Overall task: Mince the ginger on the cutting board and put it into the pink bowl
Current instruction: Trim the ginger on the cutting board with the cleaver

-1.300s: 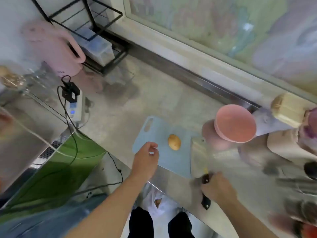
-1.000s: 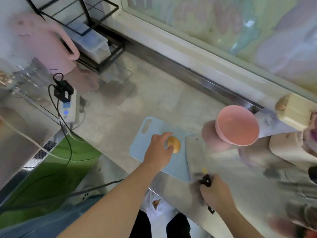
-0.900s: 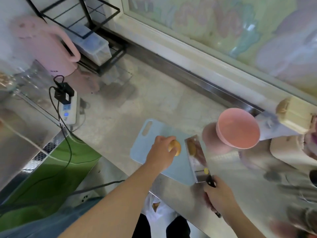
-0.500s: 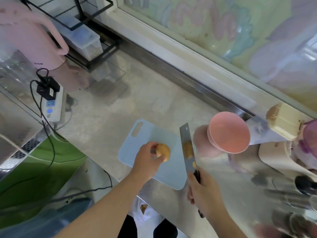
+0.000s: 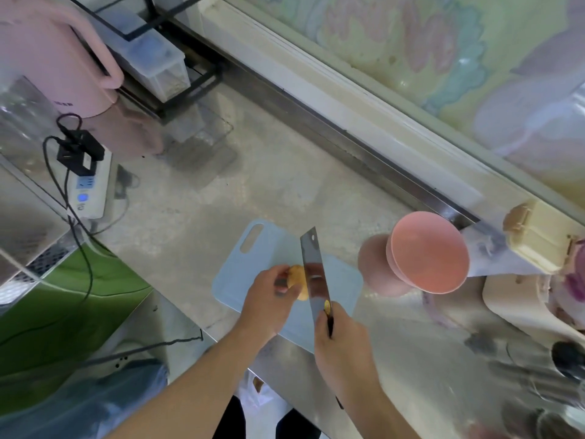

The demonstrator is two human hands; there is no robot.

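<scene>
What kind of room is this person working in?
Most likely a home kitchen counter: a blue cutting board with ginger under a cleaver, a pink bowl beside it, and a pink kettle further back.

no legible text, labels, numbers

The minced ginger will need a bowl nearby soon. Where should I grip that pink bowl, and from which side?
Grip the round pink bowl at its near rim, coming from the right hand side. Its open mouth tilts toward the camera, leaving that edge exposed, and the pale blue cutting board crowds its left.
</scene>
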